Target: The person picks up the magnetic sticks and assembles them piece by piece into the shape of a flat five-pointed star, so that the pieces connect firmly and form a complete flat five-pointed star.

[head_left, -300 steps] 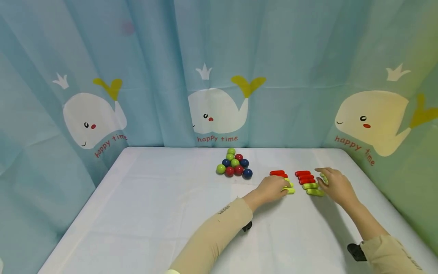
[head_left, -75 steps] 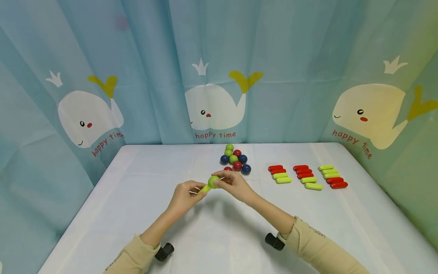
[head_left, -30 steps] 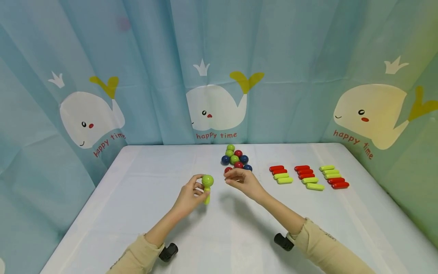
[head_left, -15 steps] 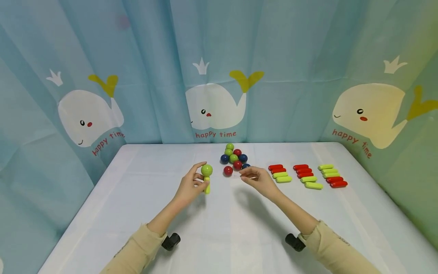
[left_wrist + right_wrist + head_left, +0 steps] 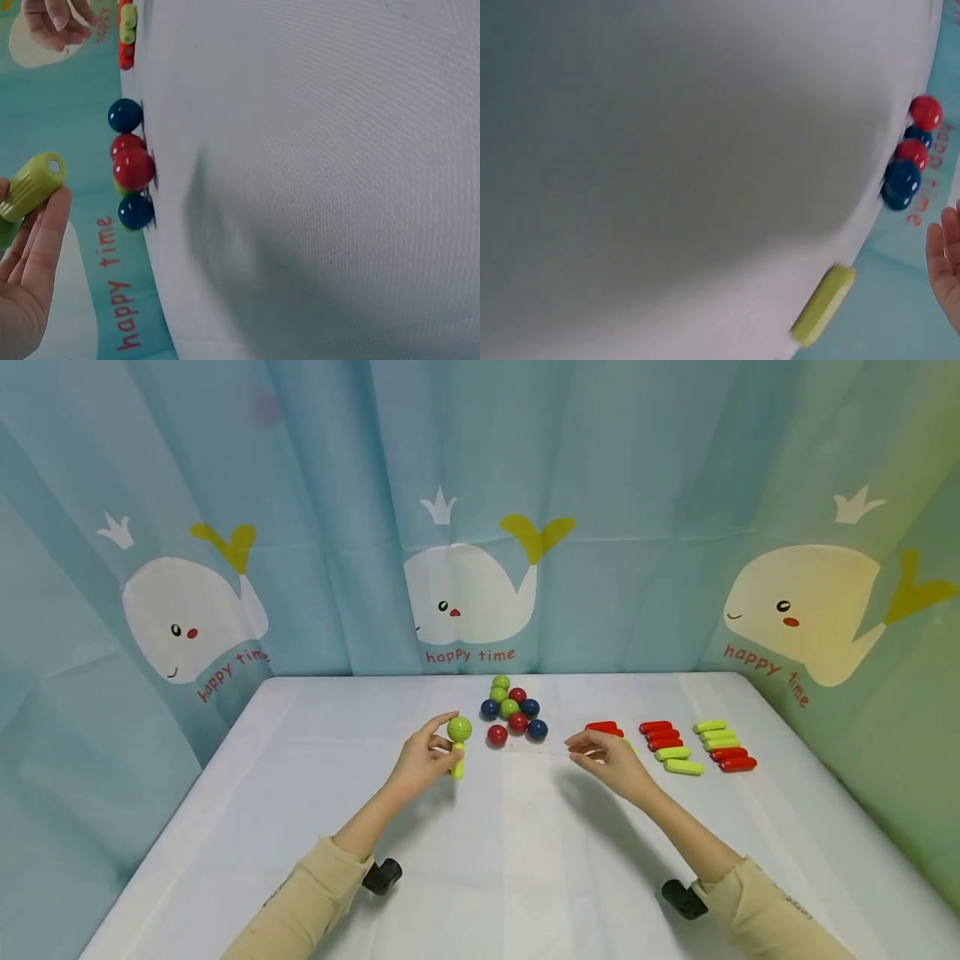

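My left hand (image 5: 417, 765) pinches a light-green stick (image 5: 458, 767) with a green ball (image 5: 459, 729) joined to its upper end. The pair stands nearly upright above the table, left of the loose balls. In the left wrist view the stick (image 5: 33, 184) shows a small silvery disc in its free end. My right hand (image 5: 613, 767) holds nothing; its fingers are loosely bent in the air. It overlaps the nearest column of sticks in the head view and hides part of its yellow-green sticks, while the red sticks (image 5: 602, 727) show behind it.
Red, blue and green balls (image 5: 517, 722) lie in a cluster at the table's back middle. To the right lie a middle column of sticks (image 5: 664, 743) and a right column (image 5: 724, 745), red and yellow-green. A whale-print curtain (image 5: 637, 610) hangs behind the white table (image 5: 300, 827).
Earlier both hands were over the sticks; then they brought a green stick and a green ball together. My right hand has let go of the ball and moved right; my left still holds the stick.
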The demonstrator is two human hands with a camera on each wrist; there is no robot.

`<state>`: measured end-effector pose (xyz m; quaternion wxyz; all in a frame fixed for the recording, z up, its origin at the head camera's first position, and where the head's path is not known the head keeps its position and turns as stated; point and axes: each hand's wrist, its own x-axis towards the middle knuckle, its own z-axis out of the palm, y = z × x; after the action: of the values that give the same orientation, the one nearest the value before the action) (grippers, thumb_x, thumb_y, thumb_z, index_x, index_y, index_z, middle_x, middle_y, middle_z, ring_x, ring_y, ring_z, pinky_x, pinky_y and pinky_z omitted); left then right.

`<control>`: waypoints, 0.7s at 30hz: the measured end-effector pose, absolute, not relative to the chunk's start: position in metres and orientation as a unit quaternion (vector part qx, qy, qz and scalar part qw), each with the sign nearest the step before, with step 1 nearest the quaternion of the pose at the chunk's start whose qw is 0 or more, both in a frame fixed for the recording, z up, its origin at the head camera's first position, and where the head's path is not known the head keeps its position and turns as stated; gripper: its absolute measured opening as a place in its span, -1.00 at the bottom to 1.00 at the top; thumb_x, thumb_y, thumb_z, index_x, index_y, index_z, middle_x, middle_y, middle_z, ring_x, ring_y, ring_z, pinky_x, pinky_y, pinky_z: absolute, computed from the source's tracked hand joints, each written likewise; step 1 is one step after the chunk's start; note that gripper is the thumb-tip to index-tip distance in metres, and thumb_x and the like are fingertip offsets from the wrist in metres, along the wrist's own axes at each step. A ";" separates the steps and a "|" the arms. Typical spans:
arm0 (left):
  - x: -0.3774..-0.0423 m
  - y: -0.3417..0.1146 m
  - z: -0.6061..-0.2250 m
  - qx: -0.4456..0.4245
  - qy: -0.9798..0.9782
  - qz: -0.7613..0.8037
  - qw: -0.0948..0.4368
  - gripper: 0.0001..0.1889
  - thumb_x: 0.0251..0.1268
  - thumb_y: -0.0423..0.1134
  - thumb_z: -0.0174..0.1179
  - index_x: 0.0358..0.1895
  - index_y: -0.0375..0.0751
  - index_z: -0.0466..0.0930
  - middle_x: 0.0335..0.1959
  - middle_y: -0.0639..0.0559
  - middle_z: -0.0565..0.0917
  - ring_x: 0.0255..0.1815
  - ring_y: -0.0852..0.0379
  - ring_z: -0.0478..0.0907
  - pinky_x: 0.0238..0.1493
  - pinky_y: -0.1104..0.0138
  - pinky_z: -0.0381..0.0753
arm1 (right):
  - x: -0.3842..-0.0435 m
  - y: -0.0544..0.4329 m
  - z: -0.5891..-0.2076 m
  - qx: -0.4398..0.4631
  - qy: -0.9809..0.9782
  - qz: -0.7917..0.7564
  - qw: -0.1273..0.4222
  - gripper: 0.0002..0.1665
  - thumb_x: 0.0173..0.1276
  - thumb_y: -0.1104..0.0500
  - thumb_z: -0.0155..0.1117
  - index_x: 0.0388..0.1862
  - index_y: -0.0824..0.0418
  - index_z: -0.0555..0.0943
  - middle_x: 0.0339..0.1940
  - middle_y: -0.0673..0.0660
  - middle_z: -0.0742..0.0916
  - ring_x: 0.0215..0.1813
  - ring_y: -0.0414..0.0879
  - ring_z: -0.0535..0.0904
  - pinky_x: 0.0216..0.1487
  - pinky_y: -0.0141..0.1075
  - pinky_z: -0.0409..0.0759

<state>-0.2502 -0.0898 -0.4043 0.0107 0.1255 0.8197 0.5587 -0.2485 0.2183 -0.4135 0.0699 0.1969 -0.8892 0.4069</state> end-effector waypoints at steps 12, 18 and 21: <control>-0.246 -0.094 -0.403 0.149 0.820 0.552 0.019 -0.38 0.18 -0.47 0.21 0.34 -0.10 0.31 -0.28 -0.26 0.66 -0.38 0.02 0.67 -0.31 0.09 0.67 | -0.257 0.256 -0.417 0.212 -0.922 0.305 0.107 -0.79 0.19 0.39 0.29 -0.17 0.42 0.61 -0.23 0.28 0.72 -0.16 0.14 0.62 -0.11 -0.02 0.62; -0.243 -0.098 -0.400 0.143 0.823 0.549 0.025 -0.37 0.17 -0.48 0.22 0.34 -0.13 0.31 -0.29 -0.25 0.67 -0.39 0.05 0.66 -0.30 0.07 0.66 | -0.259 0.271 -0.414 0.227 -0.935 0.250 0.107 -0.76 0.13 0.39 0.35 -0.19 0.41 0.61 -0.24 0.29 0.71 -0.16 0.18 0.61 -0.12 0.05 0.59; -0.243 -0.097 -0.400 0.150 0.823 0.548 0.026 -0.38 0.17 -0.49 0.21 0.34 -0.18 0.30 -0.29 -0.27 0.66 -0.40 0.04 0.66 -0.31 0.08 0.66 | -0.261 0.278 -0.412 0.233 -0.941 0.220 0.109 -0.76 0.08 0.45 0.35 -0.22 0.42 0.61 -0.26 0.28 0.71 -0.18 0.17 0.61 -0.13 0.03 0.60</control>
<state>-0.2427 -0.0975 -0.4001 0.0256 0.1502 0.8226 0.5478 -0.2613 0.2785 -0.4124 0.1089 0.2331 -0.9410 0.2197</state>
